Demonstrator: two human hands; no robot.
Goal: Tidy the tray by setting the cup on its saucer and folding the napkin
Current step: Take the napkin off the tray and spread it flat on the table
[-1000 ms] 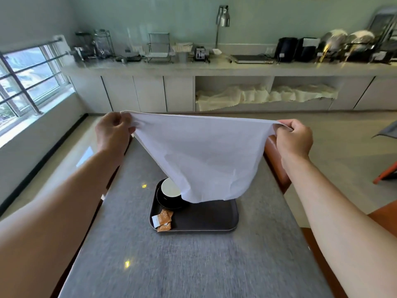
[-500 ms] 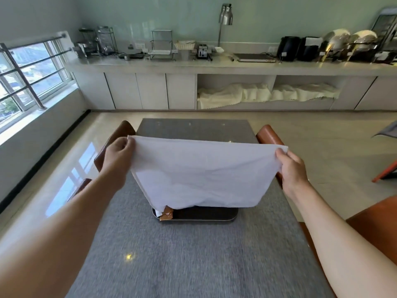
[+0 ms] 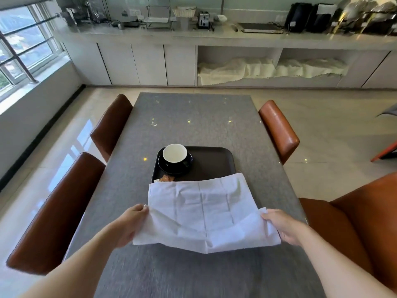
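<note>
Left hand pinches the white napkin's left edge, napkin spread flat between both hands with its far edge overlapping the dark tray, cup seated on black saucer beyond the fingertips, right hand gripping the right edge.

Daylight came from the window on my left; glare lay on the floor; edges bowed, forearms blurred.
</note>
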